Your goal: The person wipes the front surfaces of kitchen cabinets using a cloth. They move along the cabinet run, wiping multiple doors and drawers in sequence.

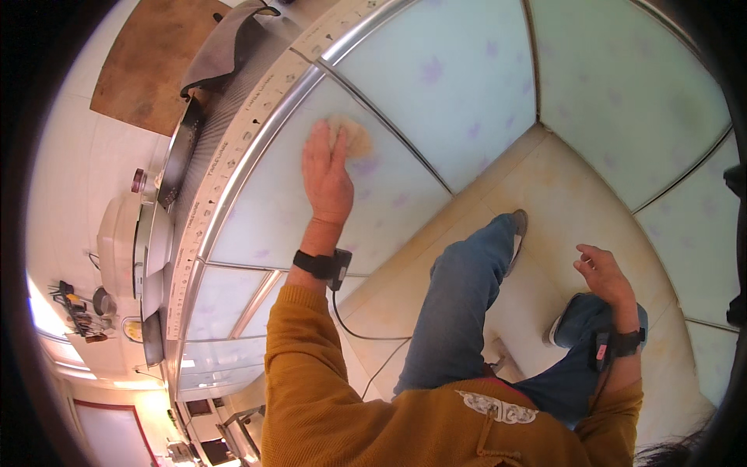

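Observation:
My left hand presses a beige cloth flat against a pale, frosted cabinet door with faint purple flower marks. The cloth shows beyond the fingers; the part under the palm is hidden. To the right, my right hand hovers by my bent knee with loosely curled fingers and nothing in it. Each wrist wears a black strap with a small device, and a cable runs from the left one.
A printed strip edges the counter above the doors. On the counter are a brown board, a grey cloth and a dark pan. More cabinet doors stand across the tiled floor.

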`<state>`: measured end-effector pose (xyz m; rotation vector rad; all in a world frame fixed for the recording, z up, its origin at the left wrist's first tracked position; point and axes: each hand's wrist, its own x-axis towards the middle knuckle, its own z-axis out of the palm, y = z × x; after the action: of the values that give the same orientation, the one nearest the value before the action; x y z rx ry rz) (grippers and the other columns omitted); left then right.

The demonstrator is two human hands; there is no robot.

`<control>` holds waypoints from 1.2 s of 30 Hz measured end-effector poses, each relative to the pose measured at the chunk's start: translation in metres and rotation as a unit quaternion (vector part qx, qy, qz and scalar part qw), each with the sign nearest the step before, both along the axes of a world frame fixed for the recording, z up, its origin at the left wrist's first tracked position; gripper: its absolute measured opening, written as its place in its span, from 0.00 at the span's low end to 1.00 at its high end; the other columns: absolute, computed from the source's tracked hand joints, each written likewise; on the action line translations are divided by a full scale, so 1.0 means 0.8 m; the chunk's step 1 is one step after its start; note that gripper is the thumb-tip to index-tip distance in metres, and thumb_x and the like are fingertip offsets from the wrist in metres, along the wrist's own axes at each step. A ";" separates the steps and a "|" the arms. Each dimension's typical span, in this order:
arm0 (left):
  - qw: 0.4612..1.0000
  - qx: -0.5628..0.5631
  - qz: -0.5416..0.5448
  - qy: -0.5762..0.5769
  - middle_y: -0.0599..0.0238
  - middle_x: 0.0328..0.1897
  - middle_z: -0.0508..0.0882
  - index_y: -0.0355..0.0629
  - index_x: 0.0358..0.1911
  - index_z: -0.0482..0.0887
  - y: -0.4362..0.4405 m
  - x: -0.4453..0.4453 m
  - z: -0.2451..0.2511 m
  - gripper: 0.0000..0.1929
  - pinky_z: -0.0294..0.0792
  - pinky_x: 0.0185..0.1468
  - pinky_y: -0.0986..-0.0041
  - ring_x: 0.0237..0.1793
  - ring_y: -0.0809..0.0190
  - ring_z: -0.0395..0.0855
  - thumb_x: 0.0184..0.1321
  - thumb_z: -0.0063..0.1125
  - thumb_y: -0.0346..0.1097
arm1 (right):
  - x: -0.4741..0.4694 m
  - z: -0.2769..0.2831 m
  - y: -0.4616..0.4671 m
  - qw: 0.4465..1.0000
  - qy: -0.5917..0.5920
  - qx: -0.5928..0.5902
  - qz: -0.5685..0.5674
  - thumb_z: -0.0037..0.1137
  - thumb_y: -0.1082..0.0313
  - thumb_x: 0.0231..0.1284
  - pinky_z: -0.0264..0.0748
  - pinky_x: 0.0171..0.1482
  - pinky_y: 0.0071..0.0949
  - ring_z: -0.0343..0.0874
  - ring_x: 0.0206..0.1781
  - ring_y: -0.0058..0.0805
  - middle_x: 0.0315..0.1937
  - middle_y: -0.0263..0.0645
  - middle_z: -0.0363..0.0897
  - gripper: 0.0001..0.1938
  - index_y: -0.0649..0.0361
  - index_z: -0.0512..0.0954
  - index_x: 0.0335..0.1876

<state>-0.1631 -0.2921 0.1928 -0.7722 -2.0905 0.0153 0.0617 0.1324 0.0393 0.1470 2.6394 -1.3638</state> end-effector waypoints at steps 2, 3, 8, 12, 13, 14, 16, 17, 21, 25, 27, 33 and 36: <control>0.999 -0.009 0.011 0.045 0.53 0.65 0.70 0.43 0.54 0.78 0.000 -0.008 0.019 0.20 0.60 0.64 0.56 0.65 0.47 0.67 0.56 0.47 0.23 | -0.002 -0.001 0.000 1.000 0.001 -0.014 -0.007 0.58 0.66 0.57 0.74 0.40 0.30 0.76 0.34 0.35 0.33 0.46 0.78 0.17 0.66 0.74 0.51; 0.999 -0.012 0.012 0.050 0.53 0.65 0.70 0.44 0.54 0.78 0.003 -0.012 0.025 0.21 0.60 0.65 0.56 0.65 0.47 0.67 0.56 0.47 0.23 | -0.002 0.000 -0.001 1.000 0.001 -0.027 -0.011 0.58 0.66 0.57 0.74 0.40 0.30 0.76 0.33 0.34 0.32 0.46 0.78 0.17 0.67 0.74 0.50; 0.995 -0.004 -0.007 0.097 0.54 0.65 0.70 0.45 0.55 0.78 0.016 -0.035 0.038 0.21 0.61 0.64 0.57 0.65 0.49 0.68 0.57 0.48 0.24 | -0.004 0.007 -0.003 1.000 -0.007 -0.004 -0.014 0.57 0.67 0.57 0.73 0.38 0.29 0.75 0.31 0.33 0.28 0.45 0.77 0.18 0.69 0.74 0.51; 0.996 0.004 -0.031 0.081 0.57 0.64 0.70 0.44 0.55 0.77 0.026 -0.045 0.015 0.22 0.61 0.64 0.58 0.65 0.51 0.68 0.55 0.48 0.23 | -0.006 0.008 -0.004 1.000 -0.007 0.002 -0.011 0.57 0.67 0.58 0.73 0.38 0.30 0.75 0.32 0.33 0.28 0.45 0.78 0.18 0.70 0.74 0.51; 0.997 -0.006 -0.037 0.064 0.58 0.64 0.70 0.43 0.55 0.77 0.028 -0.043 0.005 0.22 0.62 0.64 0.59 0.65 0.52 0.68 0.55 0.48 0.23 | -0.006 0.008 -0.004 1.000 -0.008 -0.004 -0.011 0.57 0.67 0.58 0.73 0.38 0.30 0.75 0.32 0.33 0.28 0.45 0.78 0.18 0.70 0.74 0.51; 0.998 -0.016 -0.044 0.047 0.58 0.64 0.70 0.43 0.56 0.76 0.029 -0.040 -0.004 0.22 0.62 0.64 0.59 0.65 0.52 0.67 0.55 0.48 0.23 | -0.006 0.006 -0.004 1.000 -0.008 -0.010 -0.012 0.57 0.67 0.58 0.73 0.39 0.30 0.75 0.32 0.33 0.29 0.45 0.78 0.18 0.70 0.74 0.51; 0.999 -0.032 -0.021 0.022 0.59 0.65 0.70 0.42 0.56 0.76 0.029 -0.030 -0.021 0.22 0.61 0.64 0.59 0.65 0.52 0.67 0.55 0.47 0.24 | -0.007 0.003 -0.003 1.000 -0.009 -0.013 -0.016 0.57 0.66 0.58 0.73 0.39 0.29 0.76 0.32 0.33 0.29 0.45 0.78 0.18 0.70 0.74 0.50; 0.999 -0.041 -0.011 0.009 0.59 0.65 0.69 0.42 0.56 0.75 0.028 -0.026 -0.025 0.22 0.61 0.64 0.59 0.66 0.53 0.67 0.55 0.47 0.24 | -0.006 0.002 -0.002 1.000 -0.009 -0.010 -0.018 0.57 0.66 0.57 0.73 0.39 0.29 0.76 0.32 0.33 0.29 0.45 0.78 0.18 0.70 0.74 0.50; 0.999 -0.033 -0.026 -0.009 0.59 0.68 0.68 0.43 0.56 0.76 0.017 -0.019 -0.010 0.22 0.60 0.65 0.59 0.67 0.53 0.66 0.56 0.45 0.22 | -0.006 -0.006 0.001 1.000 -0.007 -0.004 -0.015 0.58 0.65 0.57 0.74 0.40 0.29 0.76 0.33 0.33 0.30 0.45 0.79 0.18 0.69 0.75 0.50; 0.998 -0.035 -0.026 0.035 0.58 0.67 0.69 0.42 0.55 0.76 0.012 -0.030 0.033 0.22 0.59 0.66 0.60 0.67 0.53 0.65 0.55 0.45 0.23 | -0.008 -0.013 0.004 1.000 -0.023 -0.004 -0.016 0.58 0.65 0.57 0.74 0.39 0.29 0.76 0.33 0.32 0.29 0.45 0.79 0.18 0.69 0.75 0.50; 0.998 -0.038 -0.020 0.048 0.58 0.66 0.69 0.42 0.55 0.76 0.013 -0.027 0.044 0.22 0.60 0.66 0.60 0.67 0.54 0.65 0.54 0.45 0.23 | -0.010 -0.018 0.003 0.999 -0.031 -0.006 -0.021 0.58 0.66 0.57 0.74 0.39 0.29 0.76 0.33 0.31 0.29 0.45 0.78 0.18 0.69 0.75 0.50; 0.998 -0.018 0.022 0.057 0.57 0.67 0.69 0.45 0.55 0.77 -0.010 -0.006 0.046 0.23 0.59 0.66 0.60 0.67 0.53 0.65 0.53 0.46 0.23 | -0.008 -0.028 0.009 0.999 -0.042 -0.016 -0.027 0.58 0.65 0.57 0.74 0.41 0.29 0.76 0.34 0.32 0.31 0.45 0.79 0.18 0.68 0.75 0.50; 0.996 -0.003 0.066 0.064 0.57 0.66 0.69 0.46 0.54 0.78 -0.039 0.017 0.042 0.23 0.60 0.66 0.59 0.67 0.52 0.66 0.54 0.46 0.22 | -0.008 -0.030 0.010 0.998 -0.051 -0.019 -0.040 0.58 0.65 0.57 0.74 0.41 0.29 0.76 0.35 0.32 0.32 0.45 0.79 0.18 0.67 0.75 0.50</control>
<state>-0.1497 -0.3231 0.2261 -0.6192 -2.0158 0.1398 0.0550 0.1400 0.0150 0.3109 2.5470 -1.3919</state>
